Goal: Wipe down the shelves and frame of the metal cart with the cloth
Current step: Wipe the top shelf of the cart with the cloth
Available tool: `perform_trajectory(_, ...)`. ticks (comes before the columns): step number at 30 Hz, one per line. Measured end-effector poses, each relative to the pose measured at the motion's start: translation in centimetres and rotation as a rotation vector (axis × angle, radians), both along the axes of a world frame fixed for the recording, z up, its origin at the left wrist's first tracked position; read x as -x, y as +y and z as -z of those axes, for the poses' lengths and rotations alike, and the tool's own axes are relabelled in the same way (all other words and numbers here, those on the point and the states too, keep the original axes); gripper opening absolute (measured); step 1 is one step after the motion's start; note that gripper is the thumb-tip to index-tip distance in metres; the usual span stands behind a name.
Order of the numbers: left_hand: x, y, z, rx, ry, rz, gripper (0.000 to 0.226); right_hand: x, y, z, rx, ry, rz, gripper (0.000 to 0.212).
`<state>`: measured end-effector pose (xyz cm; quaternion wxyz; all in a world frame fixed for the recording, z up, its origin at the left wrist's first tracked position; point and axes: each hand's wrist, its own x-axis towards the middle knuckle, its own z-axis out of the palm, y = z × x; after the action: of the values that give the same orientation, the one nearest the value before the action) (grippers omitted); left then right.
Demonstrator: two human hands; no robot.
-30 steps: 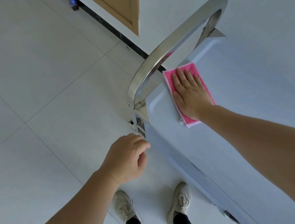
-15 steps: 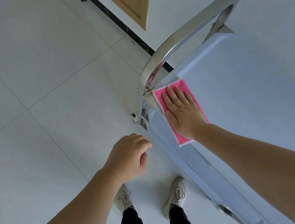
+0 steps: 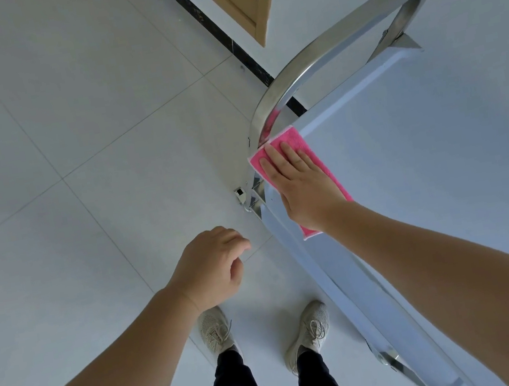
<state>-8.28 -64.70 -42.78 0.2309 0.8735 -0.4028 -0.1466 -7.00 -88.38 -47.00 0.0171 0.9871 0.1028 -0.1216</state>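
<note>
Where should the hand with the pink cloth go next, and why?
Probably a short slide back along the top shelf, away from the corner. The right hand presses the pink cloth flat at the shelf's near corner, its edge already hanging past the rim by the curved handle, so no shelf remains that way. The left hand hangs free.
</note>
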Motion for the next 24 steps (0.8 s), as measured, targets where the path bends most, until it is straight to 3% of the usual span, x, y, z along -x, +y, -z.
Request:
perform_trajectory(8, 0.8, -1.2, -1.1, 0.015, -0.017, 0.006, 0.025, 7.1, -2.2, -0.2, 0.028, 0.014, 0.007, 0.082)
perform_trajectory(15, 2.1, -2.1, -2.1, 0.022, 0.0, 0.032, 0.025, 14.4, -4.8, -1.0, 0.052, 0.031, -0.002, 0.076)
perform_trajectory(19, 2.5, -2.4, -2.7, 0.011, 0.007, 0.037, 0.026, 16.1, -5.7, -1.9, 0.058, 0.028, -0.01, 0.057)
perform_trajectory(24, 2.6, -3.0, -3.1, -0.014, 0.005, 0.047, 0.028, 18.0, -6.3, -2.4, 0.02, 0.037, 0.102, 0.06)
